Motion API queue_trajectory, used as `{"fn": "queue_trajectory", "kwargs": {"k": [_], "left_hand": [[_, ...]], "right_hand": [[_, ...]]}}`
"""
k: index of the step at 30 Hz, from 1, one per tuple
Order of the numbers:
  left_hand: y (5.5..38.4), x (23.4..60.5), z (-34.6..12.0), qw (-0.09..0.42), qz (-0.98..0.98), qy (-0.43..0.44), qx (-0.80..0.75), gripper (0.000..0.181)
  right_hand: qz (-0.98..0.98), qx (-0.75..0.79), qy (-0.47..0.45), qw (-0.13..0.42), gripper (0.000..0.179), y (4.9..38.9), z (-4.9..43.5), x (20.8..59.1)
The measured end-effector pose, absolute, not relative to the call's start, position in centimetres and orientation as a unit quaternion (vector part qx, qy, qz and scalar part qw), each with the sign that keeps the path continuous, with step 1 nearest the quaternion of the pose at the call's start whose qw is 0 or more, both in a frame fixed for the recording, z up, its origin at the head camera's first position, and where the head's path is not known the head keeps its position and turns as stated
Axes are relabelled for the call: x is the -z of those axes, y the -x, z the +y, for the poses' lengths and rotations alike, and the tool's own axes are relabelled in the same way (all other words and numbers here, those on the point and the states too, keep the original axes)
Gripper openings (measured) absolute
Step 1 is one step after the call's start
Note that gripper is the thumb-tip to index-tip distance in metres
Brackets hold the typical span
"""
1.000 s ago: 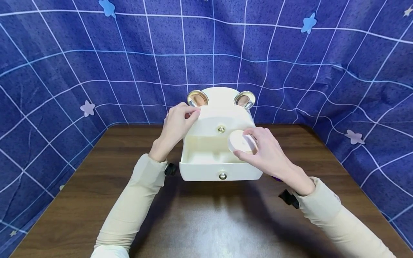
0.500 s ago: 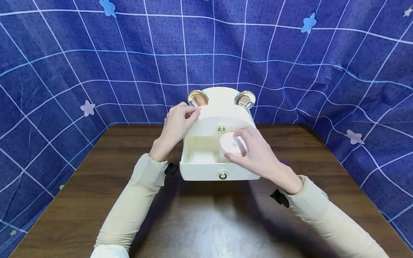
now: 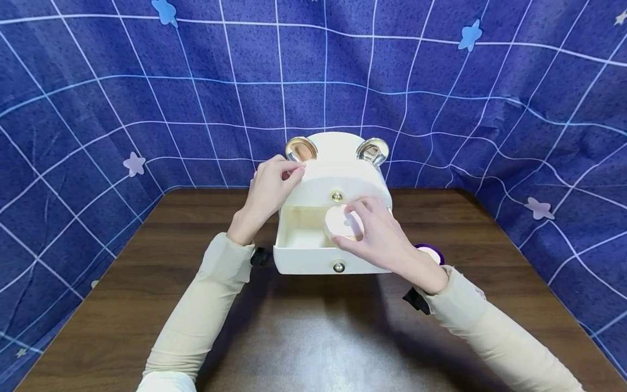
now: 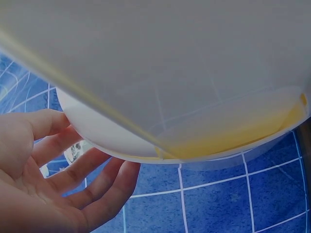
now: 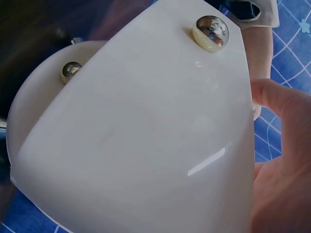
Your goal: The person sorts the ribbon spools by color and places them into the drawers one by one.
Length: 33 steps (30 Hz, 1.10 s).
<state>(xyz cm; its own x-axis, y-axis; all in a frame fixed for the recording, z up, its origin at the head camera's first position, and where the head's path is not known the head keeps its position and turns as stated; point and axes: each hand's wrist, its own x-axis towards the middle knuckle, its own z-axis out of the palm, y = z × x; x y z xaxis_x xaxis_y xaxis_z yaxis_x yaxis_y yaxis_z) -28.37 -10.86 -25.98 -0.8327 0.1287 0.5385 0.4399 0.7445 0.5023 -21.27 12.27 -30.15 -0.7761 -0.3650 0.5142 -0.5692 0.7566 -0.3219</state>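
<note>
A white drawer box (image 3: 338, 177) with two round metallic ears stands on the table, its lower drawer (image 3: 306, 261) pulled out. My left hand (image 3: 269, 188) holds the upper left edge of the box by the ear; in the left wrist view its curved fingers (image 4: 104, 179) touch the rim. Over the right part of the drawer, my right hand (image 3: 377, 234) grips a white round flat thing (image 3: 340, 222) between thumb and fingers. Whether that disc touches the drawer floor I cannot tell. In the right wrist view the drawer front (image 5: 141, 116) hides it and most fingers.
A purple-rimmed round thing with a white middle (image 3: 431, 253) lies on the brown wooden table (image 3: 196, 326), partly behind my right wrist. A blue cloth with white grid lines and stars (image 3: 323, 71) hangs behind and at both sides.
My right hand has moved left and slightly down with the white disc, over the drawer. More of the purple-rimmed thing shows. My left hand and the box have stayed in place.
</note>
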Motion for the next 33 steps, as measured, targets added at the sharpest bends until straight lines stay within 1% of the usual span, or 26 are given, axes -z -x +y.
{"fn": "queue_trajectory", "kwargs": {"k": [4, 6, 8, 12, 13, 14, 15, 16, 17, 19, 21, 22, 23, 24, 26, 27, 33], "left_hand": [[28.3, 25.9, -10.8, 0.242, -0.902, 0.159, 0.321, 0.027], [28.3, 25.9, -10.8, 0.241, -0.902, 0.160, 0.321, 0.026], [28.3, 25.9, -10.8, 0.241, -0.901, 0.160, 0.322, 0.026], [28.4, 26.0, -10.8, 0.241, -0.902, 0.160, 0.322, 0.027], [28.4, 26.1, -10.8, 0.241, -0.901, 0.160, 0.322, 0.027], [28.4, 26.1, -10.8, 0.240, -0.901, 0.160, 0.323, 0.027], [28.4, 26.2, -10.9, 0.239, -0.901, 0.160, 0.323, 0.027], [28.4, 26.2, -10.9, 0.239, -0.902, 0.160, 0.323, 0.027], [28.4, 26.3, -10.9, 0.239, -0.902, 0.159, 0.323, 0.027], [28.3, 26.3, -10.9, 0.239, -0.902, 0.160, 0.323, 0.026], [28.3, 26.3, -10.9, 0.240, -0.902, 0.160, 0.322, 0.027], [28.3, 26.3, -10.9, 0.241, -0.902, 0.160, 0.321, 0.027], [28.3, 26.3, -10.9, 0.242, -0.901, 0.160, 0.322, 0.027], [28.3, 26.3, -11.0, 0.243, -0.901, 0.160, 0.321, 0.027], [28.3, 26.2, -11.0, 0.244, -0.901, 0.160, 0.321, 0.027], [28.2, 26.2, -11.0, 0.245, -0.901, 0.160, 0.321, 0.027], [28.2, 26.0, -11.0, 0.245, -0.900, 0.161, 0.322, 0.026]], "right_hand": [[-0.899, -0.244, -0.277, 0.237, 0.052, 21.4, 12.4, 30.3], [-0.886, -0.255, -0.290, 0.257, 0.048, 21.3, 12.6, 30.4], [-0.868, -0.275, -0.303, 0.283, 0.039, 21.1, 12.7, 30.5], [-0.793, -0.328, -0.366, 0.361, 0.012, 19.7, 12.7, 31.1], [-0.777, -0.344, -0.379, 0.366, 0.006, 19.1, 12.7, 31.4], [-0.764, -0.363, -0.394, 0.361, 0.003, 18.4, 12.6, 31.8], [-0.756, -0.387, -0.405, 0.338, 0.004, 17.7, 12.6, 32.2], [-0.757, -0.418, -0.409, 0.293, 0.006, 17.0, 12.5, 32.6], [-0.763, -0.451, -0.399, 0.233, 0.008, 16.3, 12.4, 33.1], [-0.772, -0.522, -0.353, 0.083, 0.012, 15.4, 12.2, 34.0], [-0.763, -0.582, -0.274, -0.071, 0.025, 15.0, 11.9, 34.8], [-0.750, -0.605, -0.230, -0.135, 0.032, 15.0, 11.7, 35.0], [-0.736, -0.623, -0.191, -0.186, 0.038, 15.1, 11.6, 35.2], [-0.719, -0.638, -0.157, -0.225, 0.042, 15.2, 11.4, 35.4], [-0.690, -0.664, -0.112, -0.266, 0.046, 15.6, 11.2, 35.7], [-0.678, -0.675, -0.101, -0.274, 0.046, 15.8, 11.1, 35.8], [-0.661, -0.697, -0.107, -0.255, 0.040, 16.4, 10.8, 35.9]]}}
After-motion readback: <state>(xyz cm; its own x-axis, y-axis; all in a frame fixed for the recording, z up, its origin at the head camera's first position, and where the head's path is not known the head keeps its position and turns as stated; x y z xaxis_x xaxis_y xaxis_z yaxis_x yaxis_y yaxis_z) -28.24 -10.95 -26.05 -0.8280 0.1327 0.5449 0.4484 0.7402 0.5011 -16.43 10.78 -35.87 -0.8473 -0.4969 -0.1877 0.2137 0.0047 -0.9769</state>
